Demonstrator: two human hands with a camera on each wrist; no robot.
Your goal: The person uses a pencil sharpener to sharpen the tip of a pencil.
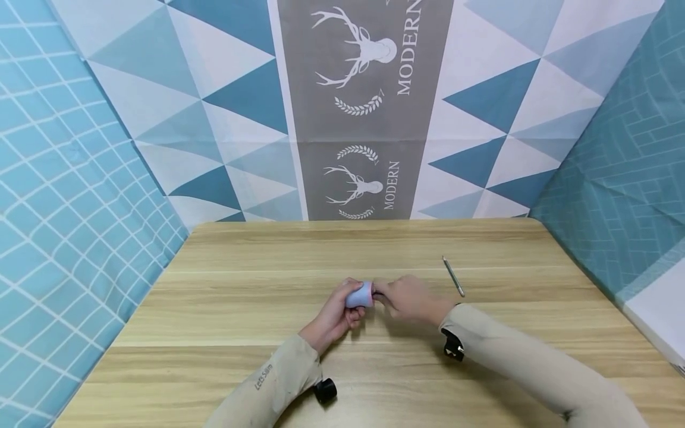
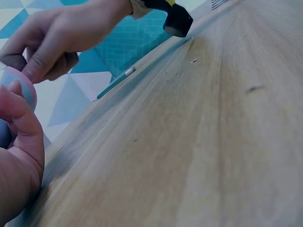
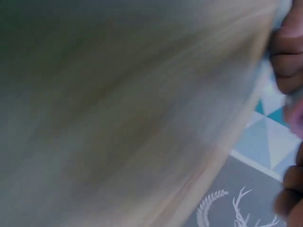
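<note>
Over the middle of the table, a small light blue cylinder with a pink rim (image 1: 360, 295) lies sideways between both hands. My left hand (image 1: 339, 309) grips its body, thumb on top and fingers curled below. At the pink end, my right hand (image 1: 409, 297) pinches with thumb and index finger; whatever else sits between those fingertips is mostly hidden, and I cannot tell what it is. The left wrist view shows the right thumb against the pink rim (image 2: 28, 85). Only part of the pink end (image 3: 297, 118) enters the blurred right wrist view, between the fingers of both hands.
A slim teal pencil (image 1: 453, 276) lies on the wooden table (image 1: 241, 321) right of the hands, beyond the right wrist. Patterned cloth walls (image 1: 235, 89) rise behind and beside the table. A white surface (image 1: 658, 309) borders its right edge.
</note>
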